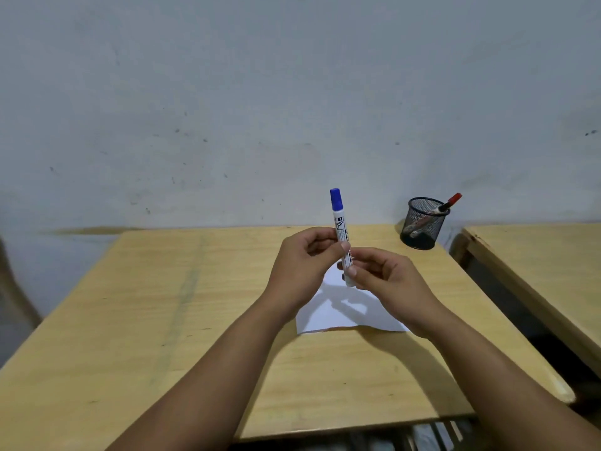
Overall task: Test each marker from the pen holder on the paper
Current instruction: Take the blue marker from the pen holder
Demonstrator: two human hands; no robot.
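A white marker with a blue cap (339, 222) stands upright above the table, cap on and pointing up. My left hand (302, 268) grips its barrel near the middle, and my right hand (387, 281) pinches its lower end. Under both hands lies a white sheet of paper (341, 314), partly hidden by them. A black mesh pen holder (422, 224) stands at the table's back right corner. A red-capped marker (450, 201) leans out of it.
The wooden table (162, 304) runs up to a pale wall. A second wooden table (546, 255) stands to the right across a narrow gap. Something shows under the near edge, too blurred to tell.
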